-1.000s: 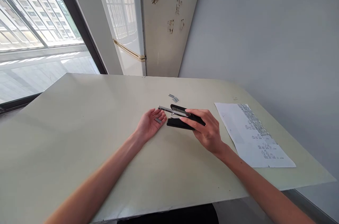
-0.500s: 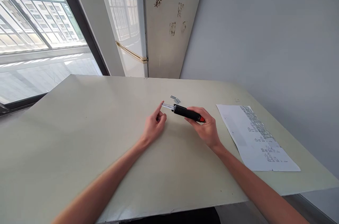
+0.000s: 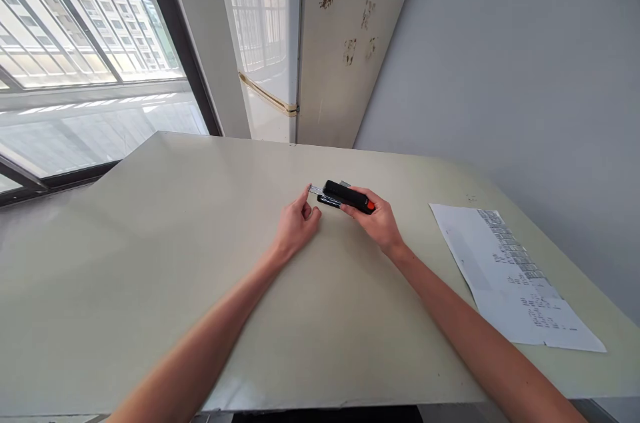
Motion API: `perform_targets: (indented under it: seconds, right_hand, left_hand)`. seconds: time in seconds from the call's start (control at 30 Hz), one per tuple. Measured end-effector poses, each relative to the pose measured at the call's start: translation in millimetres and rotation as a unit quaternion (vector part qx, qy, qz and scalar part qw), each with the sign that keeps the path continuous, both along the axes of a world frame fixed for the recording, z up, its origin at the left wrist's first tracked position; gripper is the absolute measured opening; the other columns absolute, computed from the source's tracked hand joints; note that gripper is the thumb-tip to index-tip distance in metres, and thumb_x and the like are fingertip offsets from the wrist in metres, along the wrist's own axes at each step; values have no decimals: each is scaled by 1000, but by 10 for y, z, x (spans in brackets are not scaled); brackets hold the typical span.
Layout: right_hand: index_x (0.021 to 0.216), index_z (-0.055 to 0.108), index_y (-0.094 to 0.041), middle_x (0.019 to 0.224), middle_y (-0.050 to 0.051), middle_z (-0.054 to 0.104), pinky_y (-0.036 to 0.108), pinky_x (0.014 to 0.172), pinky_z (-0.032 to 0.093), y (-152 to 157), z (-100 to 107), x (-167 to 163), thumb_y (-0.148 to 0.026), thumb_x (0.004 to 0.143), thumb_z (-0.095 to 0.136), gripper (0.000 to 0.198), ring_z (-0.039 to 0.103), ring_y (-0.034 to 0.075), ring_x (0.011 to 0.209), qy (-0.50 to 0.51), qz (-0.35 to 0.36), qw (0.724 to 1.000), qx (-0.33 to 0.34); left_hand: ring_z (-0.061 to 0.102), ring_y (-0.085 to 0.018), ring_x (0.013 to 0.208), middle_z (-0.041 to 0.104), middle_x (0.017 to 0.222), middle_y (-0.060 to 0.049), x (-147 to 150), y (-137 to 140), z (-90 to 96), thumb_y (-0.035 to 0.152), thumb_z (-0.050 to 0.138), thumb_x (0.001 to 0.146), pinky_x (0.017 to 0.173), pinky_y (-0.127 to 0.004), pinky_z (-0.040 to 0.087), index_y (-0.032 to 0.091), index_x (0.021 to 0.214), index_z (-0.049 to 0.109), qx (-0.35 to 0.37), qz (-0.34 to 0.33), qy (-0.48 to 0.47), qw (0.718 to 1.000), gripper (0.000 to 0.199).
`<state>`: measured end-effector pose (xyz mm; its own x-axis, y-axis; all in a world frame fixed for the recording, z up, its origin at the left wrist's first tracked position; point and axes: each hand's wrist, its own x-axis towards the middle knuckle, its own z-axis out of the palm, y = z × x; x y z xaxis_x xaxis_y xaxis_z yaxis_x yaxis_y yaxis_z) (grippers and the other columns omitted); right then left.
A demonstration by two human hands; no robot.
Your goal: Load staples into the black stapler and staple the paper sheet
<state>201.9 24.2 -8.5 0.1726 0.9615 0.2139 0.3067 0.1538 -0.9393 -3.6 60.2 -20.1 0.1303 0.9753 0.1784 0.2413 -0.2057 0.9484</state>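
My right hand (image 3: 377, 218) is closed around a black stapler (image 3: 349, 194) with a red piece at its rear, held above the table. A narrow metal staple tray (image 3: 317, 190) sticks out of the stapler's left end, and a dark lower arm shows just beneath it. My left hand (image 3: 296, 223) reaches its index fingertip to the outer end of that tray. Its thumb stands apart from the index, and the remaining fingers are curled, with nothing gripped in them. Behind the stapler, a bit of a grey staple strip (image 3: 345, 183) shows; the rest is hidden.
The pale table (image 3: 165, 263) spreads under both arms. To the right lies a printed white sheet of paper (image 3: 480, 256). Past the far edge stand a refrigerator (image 3: 325, 90) and a grey wall (image 3: 500, 63); a window (image 3: 90, 30) is at the left.
The stapler has tilted in my right hand, so its lower arm now shows. Less of the tray sticks out. The staple strips behind are now mostly covered. My view has shifted left.
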Motion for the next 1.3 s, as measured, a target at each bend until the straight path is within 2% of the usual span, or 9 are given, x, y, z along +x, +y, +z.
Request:
perform_targets:
  seconds: [0.27,0.43,0.57,0.73,0.87,0.97,1.07,1.13,1.3]
  right_hand:
    - [119,73,-26,118,6,78,43,95,58,323,-142,-289,-52,86,75,42,72,25,102,-76,-27,996,33]
    - [114,75,-26,110,9,78,52,104,49,497,-189,-494,-44,84,78,35,63,32,113,-135,-47,989,49]
    - [122,70,-24,120,10,74,52,110,45,333,-45,-549,-41,94,67,32,60,31,120,-166,-54,979,101]
    - [118,71,-28,142,12,60,49,116,44,-61,97,-519,-41,101,62,23,53,30,136,-280,23,933,225]
    - [104,75,-22,155,17,49,55,121,40,-223,82,-513,-39,101,65,21,41,34,149,-364,55,904,219]
    - [101,75,-22,153,15,54,54,119,43,-254,89,-420,-36,104,60,21,43,32,149,-367,42,900,231]
    - [105,75,-25,145,12,61,53,118,43,-195,105,-1,-39,105,60,20,50,29,143,-356,-10,897,262]
    - [105,75,-27,139,11,65,53,116,43,-109,86,504,-41,104,61,21,55,29,136,-345,-94,902,240]
    - [98,75,-19,127,18,66,55,110,43,114,-50,1904,-42,99,60,28,56,35,124,-363,-245,898,39]
  left_hand:
    - [38,-12,56,42,66,10,-116,143,81,36,63,84,58,-26,34,19,137,55,-107,90,-198,970,56]
    - [24,-10,49,29,63,10,-121,135,163,40,62,82,47,-25,25,20,103,62,-168,38,-336,926,29]
    - [30,-9,48,37,63,7,-67,40,198,40,63,84,44,-23,29,18,98,65,-229,-15,-404,885,26]
    - [68,-17,78,70,93,-12,48,-138,210,44,53,95,72,-29,57,15,105,70,-284,-58,-455,842,36]
    - [72,-30,111,74,121,-19,116,-222,242,49,49,98,92,-42,59,14,119,70,-315,-115,-473,815,46]
    - [71,-34,117,73,126,-20,137,-202,241,56,52,96,96,-45,58,15,120,71,-294,-157,-419,845,51]
    - [73,-31,106,76,111,-18,92,-96,212,61,46,98,91,-43,58,15,110,73,-147,-117,-245,951,55]
    - [72,-27,97,74,98,-12,16,7,191,59,47,99,89,-40,57,18,104,72,-34,-44,-127,990,49]
    - [60,-26,117,63,124,-9,-187,226,128,41,59,96,100,-39,49,22,110,65,61,116,-16,991,24]
